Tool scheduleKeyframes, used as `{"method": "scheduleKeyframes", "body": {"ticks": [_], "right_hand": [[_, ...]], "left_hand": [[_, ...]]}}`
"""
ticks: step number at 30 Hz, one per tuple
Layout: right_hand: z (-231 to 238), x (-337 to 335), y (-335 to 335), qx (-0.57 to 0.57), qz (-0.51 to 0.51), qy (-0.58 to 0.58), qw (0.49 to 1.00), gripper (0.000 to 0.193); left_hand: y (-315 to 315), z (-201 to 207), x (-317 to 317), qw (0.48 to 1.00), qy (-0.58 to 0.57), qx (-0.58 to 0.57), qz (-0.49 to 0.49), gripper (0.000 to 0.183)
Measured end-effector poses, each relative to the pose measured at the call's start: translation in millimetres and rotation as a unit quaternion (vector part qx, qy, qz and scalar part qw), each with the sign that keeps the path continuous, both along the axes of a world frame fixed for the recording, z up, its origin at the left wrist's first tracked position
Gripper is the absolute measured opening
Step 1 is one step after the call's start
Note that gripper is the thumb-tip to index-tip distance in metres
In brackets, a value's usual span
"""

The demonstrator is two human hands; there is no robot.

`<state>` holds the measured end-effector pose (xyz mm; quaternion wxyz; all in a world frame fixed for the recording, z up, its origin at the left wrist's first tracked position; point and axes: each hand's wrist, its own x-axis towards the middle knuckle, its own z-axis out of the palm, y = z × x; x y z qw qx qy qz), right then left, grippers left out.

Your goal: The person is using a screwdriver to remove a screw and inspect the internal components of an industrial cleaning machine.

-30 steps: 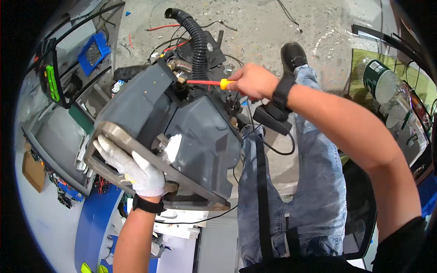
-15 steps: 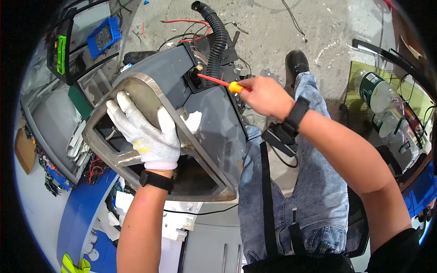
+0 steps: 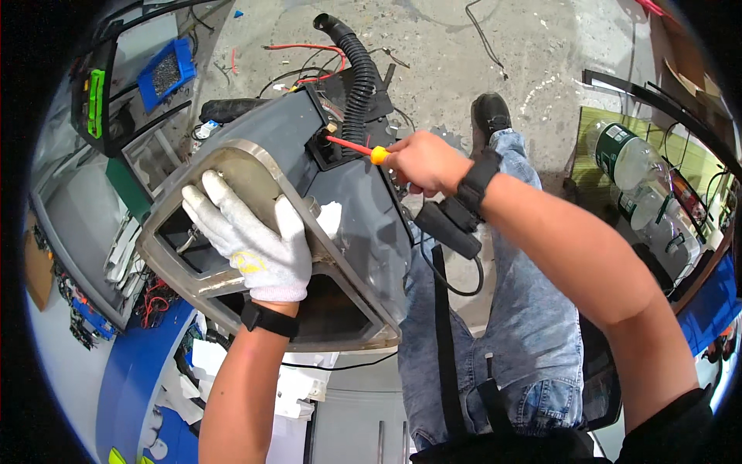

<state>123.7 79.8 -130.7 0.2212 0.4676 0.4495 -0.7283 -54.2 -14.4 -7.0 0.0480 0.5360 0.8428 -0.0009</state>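
Observation:
A grey housing with a worn metal front frame [image 3: 270, 162] lies tilted before me, its front side holding dark openings. My left hand [image 3: 251, 232], in a white glove, rests flat on that frame with its fingers spread. Bare, my right hand [image 3: 429, 161] is closed round the handle of a screwdriver [image 3: 357, 147] with a red shaft and yellow collar. The shaft reaches into a dark square recess [image 3: 328, 158] at the far end of the housing; its tip is hard to make out there. Beside the recess rises a black corrugated hose [image 3: 359, 93].
Loose red and black cables [image 3: 309, 50] lie on the floor beyond the housing. A blue bin [image 3: 166, 69] of small parts sits at the far left. Clear plastic bottles [image 3: 630, 158] stand at the right. A black cable loop [image 3: 464, 290] hangs below my right wrist.
My right hand has turned slightly round the screwdriver handle, and more of its curled fingers show. The left hand stays on the frame. The whole view has shifted a little.

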Motion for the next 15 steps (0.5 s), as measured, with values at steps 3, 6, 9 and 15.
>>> {"method": "scheduleKeyframes", "body": {"ticks": [3,6,9,15], "right_hand": [[-4,-4,19,-0.06,0.008,-0.028,0.998,0.032],[-7,-9,34,0.009,0.121,-0.008,0.993,0.028],[-5,-12,31,0.006,0.082,-0.021,0.996,0.028],[4,-22,27,0.152,0.129,0.01,0.98,0.032]], "left_hand": [[2,-3,3,1.0,0.011,-0.007,0.002,0.071],[2,-2,-1,1.0,-0.007,-0.011,-0.026,0.078],[2,-4,-3,1.0,0.001,-0.013,-0.022,0.081],[4,-4,-13,1.0,0.011,-0.007,0.01,0.076]]}}
